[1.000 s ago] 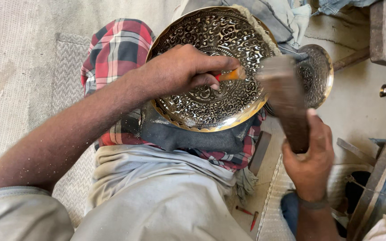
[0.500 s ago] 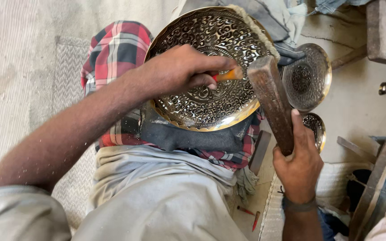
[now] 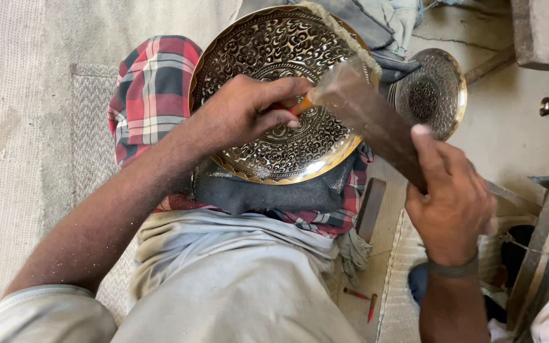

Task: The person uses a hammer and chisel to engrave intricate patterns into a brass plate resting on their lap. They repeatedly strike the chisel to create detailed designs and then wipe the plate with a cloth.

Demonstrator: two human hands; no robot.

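A large round brass plate (image 3: 268,44) with dense engraved scrollwork rests tilted on my lap over a dark cloth and a red plaid cloth (image 3: 150,89). My left hand (image 3: 243,111) lies on the plate and pinches a small orange-handled chisel (image 3: 301,103) against its surface. My right hand (image 3: 449,200) grips the lower end of a dark wooden mallet (image 3: 366,117). The mallet's head sits at the chisel's top end, over the plate's right side.
A smaller engraved metal dish (image 3: 430,92) lies right of the big plate. Grey cloth (image 3: 389,22) bunches behind it. Two small red-tipped tools (image 3: 363,300) lie on the floor mat by my knee. Wooden pieces and a stone block (image 3: 544,32) sit at the right.
The mallet has swung leftwards and down from its raised position until its head meets the chisel. My left hand has kept the chisel in the same spot on the plate.
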